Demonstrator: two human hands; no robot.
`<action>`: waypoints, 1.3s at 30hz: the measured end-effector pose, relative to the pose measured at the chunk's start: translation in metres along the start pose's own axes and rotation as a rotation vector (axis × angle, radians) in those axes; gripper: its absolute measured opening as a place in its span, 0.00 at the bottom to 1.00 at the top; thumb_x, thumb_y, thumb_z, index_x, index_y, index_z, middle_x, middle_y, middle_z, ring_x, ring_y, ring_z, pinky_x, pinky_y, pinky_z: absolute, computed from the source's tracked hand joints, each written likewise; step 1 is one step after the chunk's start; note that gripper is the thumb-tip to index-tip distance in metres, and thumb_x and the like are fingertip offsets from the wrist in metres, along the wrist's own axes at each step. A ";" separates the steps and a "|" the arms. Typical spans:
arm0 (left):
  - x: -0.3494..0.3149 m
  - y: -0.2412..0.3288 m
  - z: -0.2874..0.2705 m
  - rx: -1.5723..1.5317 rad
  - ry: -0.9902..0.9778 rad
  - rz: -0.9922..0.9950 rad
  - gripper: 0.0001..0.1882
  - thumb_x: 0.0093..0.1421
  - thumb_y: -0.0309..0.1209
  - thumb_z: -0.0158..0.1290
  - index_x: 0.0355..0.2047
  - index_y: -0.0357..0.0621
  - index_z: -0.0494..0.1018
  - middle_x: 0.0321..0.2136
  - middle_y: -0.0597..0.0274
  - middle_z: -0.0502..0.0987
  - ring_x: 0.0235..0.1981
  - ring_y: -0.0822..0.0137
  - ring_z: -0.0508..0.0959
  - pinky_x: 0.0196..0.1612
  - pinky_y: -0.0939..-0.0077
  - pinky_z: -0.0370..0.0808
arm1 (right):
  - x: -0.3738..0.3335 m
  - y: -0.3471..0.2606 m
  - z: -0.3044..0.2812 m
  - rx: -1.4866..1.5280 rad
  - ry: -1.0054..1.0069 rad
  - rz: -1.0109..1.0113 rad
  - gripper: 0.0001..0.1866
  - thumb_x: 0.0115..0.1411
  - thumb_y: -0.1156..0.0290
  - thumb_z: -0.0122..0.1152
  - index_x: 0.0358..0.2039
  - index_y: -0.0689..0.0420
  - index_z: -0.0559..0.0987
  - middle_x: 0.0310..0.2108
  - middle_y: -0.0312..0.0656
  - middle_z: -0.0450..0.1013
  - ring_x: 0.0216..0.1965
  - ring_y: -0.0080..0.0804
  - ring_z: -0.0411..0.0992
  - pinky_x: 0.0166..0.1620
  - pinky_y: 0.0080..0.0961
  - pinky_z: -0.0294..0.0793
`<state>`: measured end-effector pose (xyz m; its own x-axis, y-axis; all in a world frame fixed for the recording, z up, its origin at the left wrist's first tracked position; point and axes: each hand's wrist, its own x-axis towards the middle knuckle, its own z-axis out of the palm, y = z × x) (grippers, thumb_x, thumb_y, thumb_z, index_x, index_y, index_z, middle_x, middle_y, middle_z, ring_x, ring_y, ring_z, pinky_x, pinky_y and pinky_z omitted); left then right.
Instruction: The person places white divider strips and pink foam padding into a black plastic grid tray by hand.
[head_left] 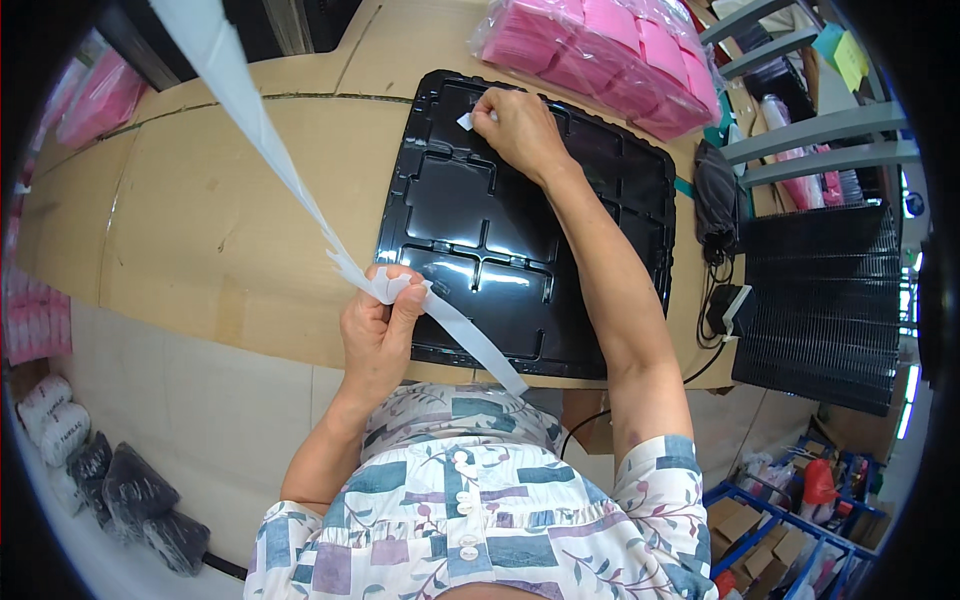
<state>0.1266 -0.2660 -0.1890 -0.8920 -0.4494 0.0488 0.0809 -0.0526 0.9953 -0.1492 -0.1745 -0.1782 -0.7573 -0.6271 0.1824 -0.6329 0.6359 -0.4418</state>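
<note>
A long white paper strip (262, 135) is pinched between the thumb and fingers of my left hand (378, 325). It runs up past the far left of the table, and its loose end hangs toward my waist. Where my fingers hold it, the edge looks jagged. My right hand (522, 132) is closed on a small white label-like piece (465, 121) over the far left part of a black plastic tray (445, 200). The glossy tray has moulded ridges that divide it into shallow compartments. My right forearm hides part of its right side.
Cardboard covers the table (220, 220). Pink packs in clear plastic (610, 60) lie beyond the tray. To the right are a dark pouch (716, 195), a cable with a plug adapter (730, 312) and a stack of black trays (820, 305). Blue crates (780, 515) stand low on the right.
</note>
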 end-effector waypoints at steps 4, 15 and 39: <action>0.000 -0.003 0.000 0.001 -0.002 0.000 0.08 0.68 0.32 0.55 0.36 0.40 0.74 0.28 0.70 0.72 0.28 0.79 0.70 0.32 0.83 0.68 | 0.001 -0.005 -0.001 -0.045 0.011 0.010 0.10 0.54 0.68 0.60 0.29 0.63 0.82 0.31 0.58 0.79 0.37 0.55 0.78 0.44 0.46 0.77; -0.003 -0.002 -0.003 -0.002 -0.016 -0.014 0.10 0.68 0.35 0.55 0.36 0.39 0.75 0.28 0.67 0.75 0.29 0.76 0.71 0.33 0.81 0.69 | 0.006 -0.002 0.001 0.046 0.007 0.067 0.12 0.50 0.68 0.64 0.29 0.66 0.83 0.27 0.59 0.78 0.33 0.51 0.79 0.42 0.38 0.77; 0.000 0.001 -0.003 0.018 -0.003 0.005 0.10 0.68 0.34 0.55 0.35 0.39 0.75 0.30 0.66 0.77 0.28 0.75 0.72 0.33 0.80 0.69 | -0.003 -0.016 0.014 -0.299 0.013 -0.265 0.10 0.60 0.68 0.57 0.29 0.62 0.71 0.20 0.55 0.75 0.26 0.56 0.77 0.33 0.46 0.77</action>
<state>0.1280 -0.2691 -0.1887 -0.8929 -0.4470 0.0539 0.0771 -0.0338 0.9965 -0.1350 -0.1887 -0.1838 -0.5626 -0.7823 0.2674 -0.8239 0.5573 -0.1032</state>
